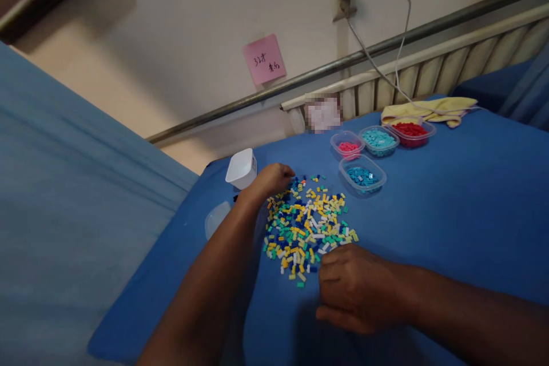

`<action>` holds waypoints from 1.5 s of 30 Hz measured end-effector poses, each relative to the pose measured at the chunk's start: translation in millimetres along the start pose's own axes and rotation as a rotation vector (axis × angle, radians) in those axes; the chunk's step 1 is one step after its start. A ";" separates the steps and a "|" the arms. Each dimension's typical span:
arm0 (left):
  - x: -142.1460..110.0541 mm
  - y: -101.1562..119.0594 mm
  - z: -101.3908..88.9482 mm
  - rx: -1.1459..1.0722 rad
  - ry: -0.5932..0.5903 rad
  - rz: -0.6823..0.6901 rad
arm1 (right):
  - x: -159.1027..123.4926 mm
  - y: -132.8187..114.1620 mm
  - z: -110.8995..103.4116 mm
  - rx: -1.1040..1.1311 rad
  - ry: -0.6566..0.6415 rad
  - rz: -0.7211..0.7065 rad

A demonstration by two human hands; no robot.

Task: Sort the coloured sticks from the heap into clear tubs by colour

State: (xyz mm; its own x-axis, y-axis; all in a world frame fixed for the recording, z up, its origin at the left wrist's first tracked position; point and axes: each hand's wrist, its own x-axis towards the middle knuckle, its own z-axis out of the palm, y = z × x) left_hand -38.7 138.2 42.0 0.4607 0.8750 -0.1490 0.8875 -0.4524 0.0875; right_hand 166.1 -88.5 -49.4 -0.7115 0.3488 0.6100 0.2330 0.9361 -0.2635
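A loose pile of small plastic building bricks [300,229], in yellow, green, dark blue and white, is spread over the blue cloth. At the pile's far left edge is my left hand [272,178], closed with its fingers bent down beside some blue bricks [295,185]. Whatever its fingertips hold is hidden. My right hand [355,286] rests at the near right edge, back upward, fingers curled under and thumb lying to the side. The inside of that hand is out of sight.
Clear tubs hold sorted bricks: pink [348,148], turquoise [379,140], red [410,130] and blue [362,176]. A white container [241,168] and a translucent lid [217,219] lie left. Behind are a yellow cloth [429,110], a cable [377,68], a rail [309,72] and a pink note [265,60].
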 end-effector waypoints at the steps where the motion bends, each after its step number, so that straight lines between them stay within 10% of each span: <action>1: -1.7 -0.3 3.3 0.033 -0.021 0.012 | 0.0 -0.3 -0.1 -0.002 -0.003 -0.002; 45: -1.7 -11.6 14.7 -0.115 -0.260 0.109 | -1.2 -5.3 -4.5 0.081 -0.098 0.102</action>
State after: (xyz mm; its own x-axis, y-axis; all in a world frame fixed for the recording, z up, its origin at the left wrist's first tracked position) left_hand -49.6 139.4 26.8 0.5530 0.7421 -0.3788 0.8328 -0.5056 0.2254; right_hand 168.7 -93.7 -45.3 -0.7494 0.4319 0.5019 0.2556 0.8879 -0.3825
